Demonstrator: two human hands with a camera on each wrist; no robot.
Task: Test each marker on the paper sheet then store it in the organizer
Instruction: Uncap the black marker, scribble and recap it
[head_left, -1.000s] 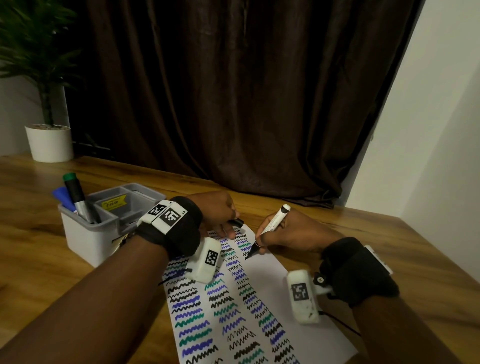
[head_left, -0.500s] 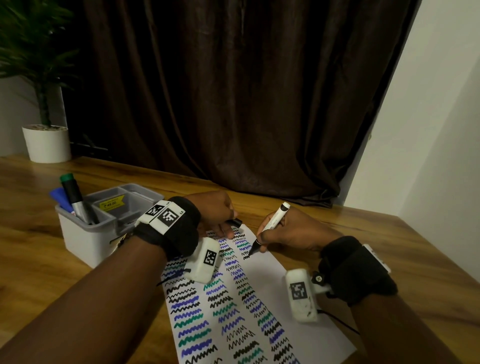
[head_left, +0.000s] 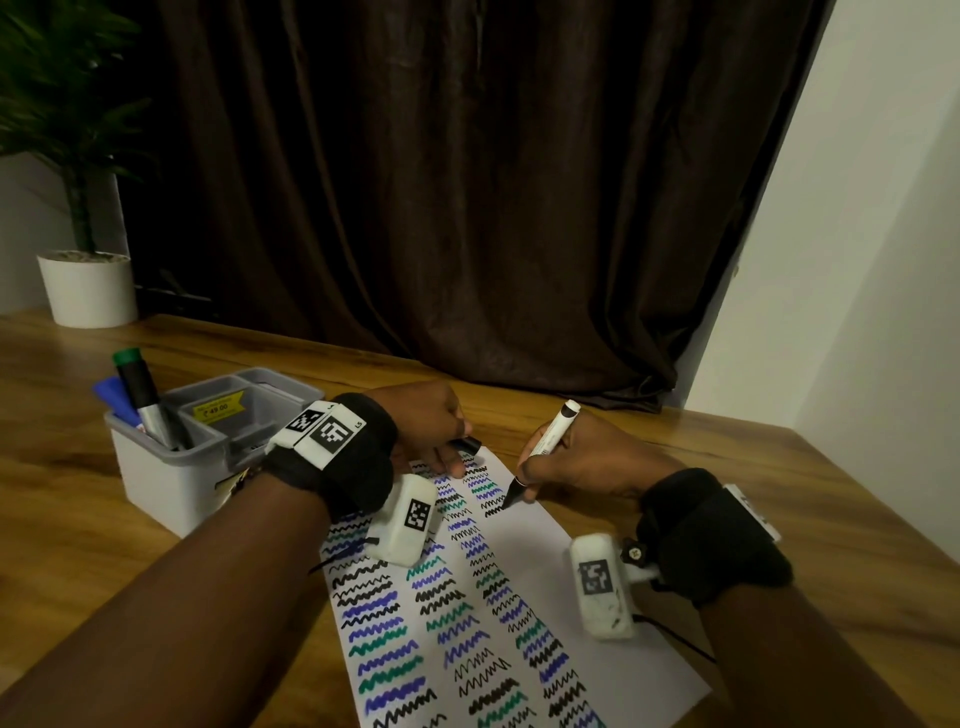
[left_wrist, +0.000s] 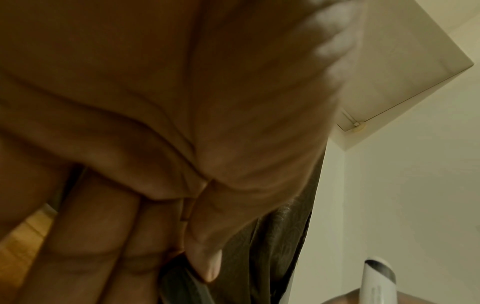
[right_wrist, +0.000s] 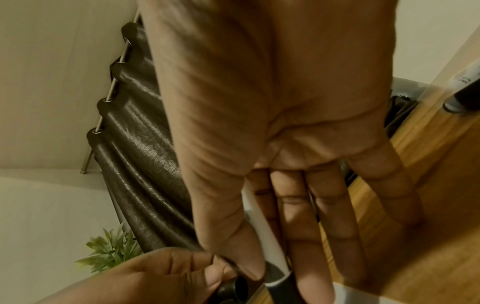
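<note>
My right hand grips a white black-tipped marker, its tip touching the paper sheet at the end of a fresh black zigzag near the far edge. In the right wrist view the marker runs between thumb and fingers. My left hand rests on the sheet's far left corner and pinches the black cap; that cap also shows in the right wrist view. The grey organizer stands to the left, holding a green-capped marker and a blue one.
A potted plant in a white pot stands at the far left of the wooden table. A dark brown curtain hangs behind, and a white wall closes the right side. Rows of coloured zigzags cover the sheet.
The marker tip has moved a little to the right along the sheet, lengthening the black zigzag. The left hand has stayed put with the cap.
</note>
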